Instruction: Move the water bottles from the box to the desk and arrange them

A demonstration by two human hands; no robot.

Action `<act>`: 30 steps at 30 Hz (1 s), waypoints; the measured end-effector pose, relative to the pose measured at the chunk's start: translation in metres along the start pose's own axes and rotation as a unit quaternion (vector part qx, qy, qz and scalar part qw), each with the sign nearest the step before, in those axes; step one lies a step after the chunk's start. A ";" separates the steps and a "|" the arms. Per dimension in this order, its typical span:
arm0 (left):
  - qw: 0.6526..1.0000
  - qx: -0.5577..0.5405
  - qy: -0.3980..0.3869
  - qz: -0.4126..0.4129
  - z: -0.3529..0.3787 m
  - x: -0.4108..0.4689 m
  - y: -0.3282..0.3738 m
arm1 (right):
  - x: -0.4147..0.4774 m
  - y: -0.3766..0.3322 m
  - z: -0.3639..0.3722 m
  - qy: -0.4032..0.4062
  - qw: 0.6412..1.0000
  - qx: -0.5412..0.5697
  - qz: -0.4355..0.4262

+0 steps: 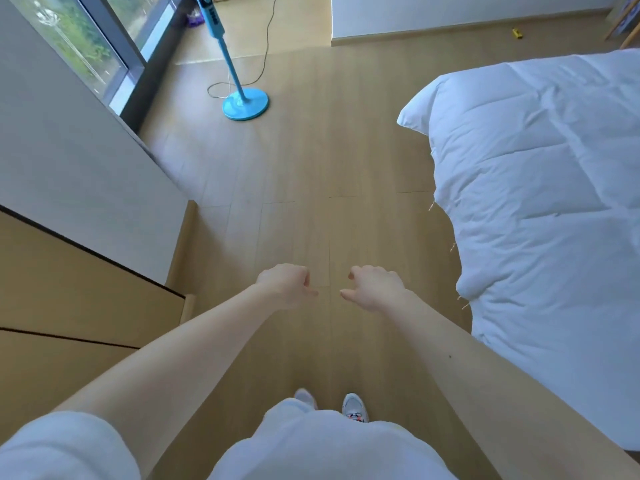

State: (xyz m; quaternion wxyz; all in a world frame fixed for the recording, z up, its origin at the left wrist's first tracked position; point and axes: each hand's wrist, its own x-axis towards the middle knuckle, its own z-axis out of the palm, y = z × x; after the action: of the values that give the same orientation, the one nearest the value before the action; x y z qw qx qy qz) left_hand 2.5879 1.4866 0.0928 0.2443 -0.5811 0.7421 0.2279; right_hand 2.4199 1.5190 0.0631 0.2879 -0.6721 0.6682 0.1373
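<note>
At my 10 o'clock a tall window (86, 46) runs along the wall, with greenery behind the glass. Below it, at 8 o'clock, sits a wooden drawer unit (69, 289) with dark gaps between its fronts. Toward 11 o'clock a blue pedestal fan stand (245, 105) rests on the wooden floor (311, 168). Its pole leans up and left, and a thin cord (266, 46) trails off behind it. There is lettering on the dark panel near the top of the pole, but it is too blurred for me to read. Just below centre, both bare arms reach forward. The left hand (285, 285) has its fingers curled under and its thumb poking right, and it holds nothing. The right hand (375, 289) sits just beside it but apart, with fingers curled down and thumb pointing left, also holding nothing. At 6 o'clock two pale sneakers (355, 407) show past white clothing. From 2 to 4 o'clock a white quilted duvet (536, 202) hangs over the bed edge. A small yellow object (517, 32) lies on the floor at 1 o'clock. From this view I cannot tell where the water bottles are or which way they point.
</note>
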 end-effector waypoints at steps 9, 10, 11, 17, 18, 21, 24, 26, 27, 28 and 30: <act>1.000 0.006 0.015 0.012 -0.070 0.091 -0.012 | 0.077 0.011 -0.058 0.005 1.000 0.000 0.025; 1.000 0.007 0.019 0.020 -0.080 0.104 -0.015 | 0.087 0.011 -0.065 0.010 1.000 -0.001 0.029; 0.999 0.008 0.023 0.028 -0.090 0.117 -0.017 | 0.099 0.011 -0.073 0.013 0.999 -0.002 0.034; 0.997 0.019 0.031 0.073 -0.155 0.200 -0.041 | 0.176 0.002 -0.128 0.005 0.997 0.003 0.071; 0.996 0.019 0.032 0.078 -0.167 0.214 -0.046 | 0.190 -0.001 -0.140 0.004 0.997 0.002 0.075; 0.996 0.017 0.036 0.083 -0.199 0.252 -0.068 | 0.232 -0.012 -0.173 0.012 0.997 -0.004 0.078; 0.996 0.016 0.032 0.081 -0.222 0.286 -0.088 | 0.270 -0.027 -0.201 0.017 0.997 -0.006 0.072; 0.996 0.015 0.024 0.079 -0.233 0.304 -0.097 | 0.292 -0.034 -0.215 0.014 0.997 -0.008 0.070; 0.997 0.013 0.021 0.079 -0.238 0.313 -0.101 | 0.301 -0.037 -0.221 0.010 0.997 -0.011 0.070; 0.997 0.012 0.018 0.081 -0.243 0.321 -0.103 | 0.310 -0.038 -0.227 0.007 0.997 -0.014 0.072; 0.996 0.009 0.016 0.083 -0.254 0.338 -0.106 | 0.328 -0.038 -0.240 0.007 0.997 -0.018 0.075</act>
State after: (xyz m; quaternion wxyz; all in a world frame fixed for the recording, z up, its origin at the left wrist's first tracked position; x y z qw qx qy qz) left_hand 2.5973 1.0511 0.0721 0.2177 -0.5191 0.7935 0.2314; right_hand 2.4319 1.1118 0.0752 0.2598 -0.6259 0.7165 0.1655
